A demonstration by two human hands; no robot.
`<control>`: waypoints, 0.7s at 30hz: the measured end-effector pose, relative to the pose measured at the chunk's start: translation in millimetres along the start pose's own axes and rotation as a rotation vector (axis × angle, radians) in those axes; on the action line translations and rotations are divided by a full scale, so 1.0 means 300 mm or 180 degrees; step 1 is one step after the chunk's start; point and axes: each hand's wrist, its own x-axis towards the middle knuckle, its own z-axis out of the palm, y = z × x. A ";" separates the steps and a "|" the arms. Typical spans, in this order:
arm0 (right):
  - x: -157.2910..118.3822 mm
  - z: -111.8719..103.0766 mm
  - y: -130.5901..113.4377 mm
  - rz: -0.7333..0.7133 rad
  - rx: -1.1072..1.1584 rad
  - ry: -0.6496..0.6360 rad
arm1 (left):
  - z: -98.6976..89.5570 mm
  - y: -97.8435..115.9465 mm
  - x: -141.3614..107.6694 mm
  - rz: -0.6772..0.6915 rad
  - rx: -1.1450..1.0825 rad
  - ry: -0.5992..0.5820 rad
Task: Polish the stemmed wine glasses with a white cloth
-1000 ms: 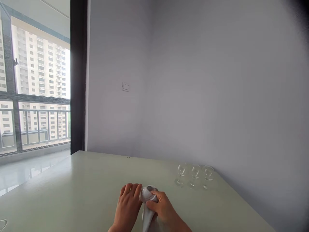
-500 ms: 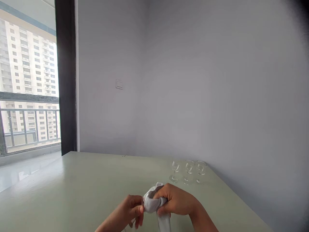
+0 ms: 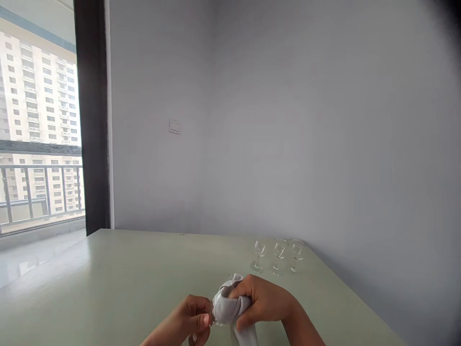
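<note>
Holding cloth [image 3: 230, 307], hands mid-table [image 3: 108, 288], edges distant.

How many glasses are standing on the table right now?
3, upright in a row by the wall: left glass, middle glass, right glass. A fourth may be inside the cloth gripped by the right hand and left hand; only a glint shows.
</note>
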 end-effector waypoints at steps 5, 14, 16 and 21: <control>0.048 0.021 0.060 0.0266 0.0348 0.0611 | 0.027 -0.027 0.022 0.0414 0.1541 0.1278; 0.171 0.175 0.128 0.0185 0.1474 0.0871 | -0.079 -0.055 0.003 0.1253 0.3785 0.2132; 0.140 0.140 0.112 0.0233 0.0922 0.0372 | -0.090 -0.035 -0.006 0.0974 0.3313 0.1749; 0.046 0.047 0.033 0.0251 -0.0100 -0.0219 | -0.051 -0.010 -0.014 0.0296 0.1087 0.0405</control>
